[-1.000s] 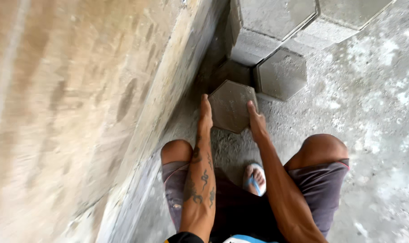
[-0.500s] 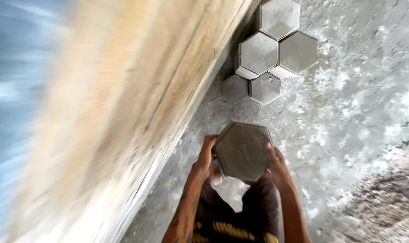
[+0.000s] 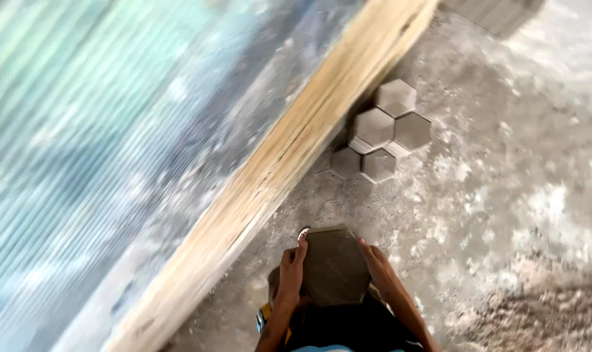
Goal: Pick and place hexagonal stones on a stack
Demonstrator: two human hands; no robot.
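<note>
I hold a dark grey hexagonal paving block (image 3: 335, 266) flat in front of my body, lifted off the ground. My left hand (image 3: 291, 268) grips its left edge and my right hand (image 3: 378, 268) grips its right edge. On the ground ahead, several grey hexagonal blocks (image 3: 382, 133) lie fitted together against the base of the wall.
A long pale wooden beam (image 3: 289, 156) runs diagonally along the foot of a blurred corrugated blue-green wall (image 3: 94, 130). The concrete floor (image 3: 504, 195) is dusty, with loose sand (image 3: 543, 313) at the lower right. More blocks (image 3: 498, 13) sit at the top edge.
I have lifted the hexagonal block off the floor with both hands and stood up; the view has pulled back, so the laid blocks look smaller and farther away.
</note>
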